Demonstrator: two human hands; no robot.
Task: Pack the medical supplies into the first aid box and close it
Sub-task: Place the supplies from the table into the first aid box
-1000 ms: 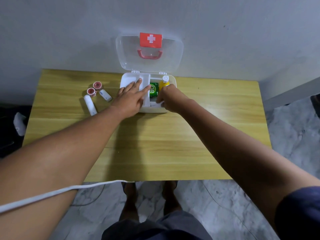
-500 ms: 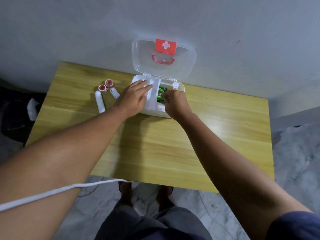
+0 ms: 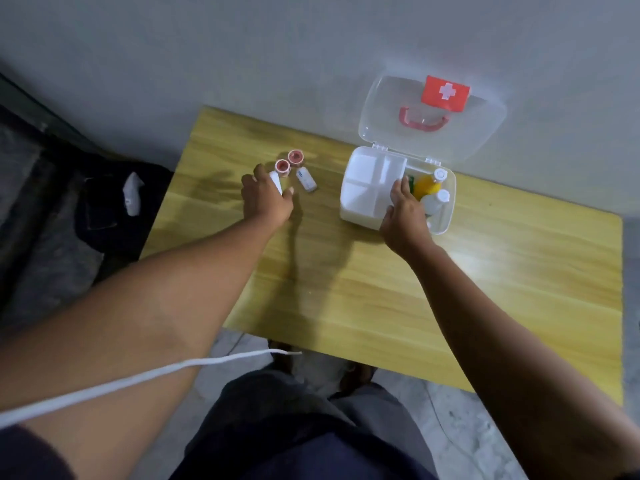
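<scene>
Left hand: We are laying our left hand (image 3: 266,202) over the white roll (image 3: 276,179) on the table (image 3: 346,289). Its grip is curling round the roll's near end, thumb on one side and fingers on the other.
Right hand: We are holding the white tray (image 3: 367,181) by its right edge with our right hand (image 3: 405,220). The grip is clamping there, fingers over the top and thumb at the near side.
First aid box: The first aid box (image 3: 446,216) is standing open at the far side of the table, well to the right of the loose supplies. Its clear lid (image 3: 391,109) is leaning back toward the wall.
Inside the box: The tray is sitting in the left part. A yellow bottle (image 3: 426,187) and a white bottle (image 3: 437,201) are lying in the right part, and a green item (image 3: 411,181) is just showing beside our fingers.
Loose supplies: A near tape roll (image 3: 282,167) and a far tape roll (image 3: 295,156) are standing just beyond our left hand. A small white bottle (image 3: 307,180) is lying just right of the white roll.
Floor: A dark bag (image 3: 110,209) is lying left of the table.
</scene>
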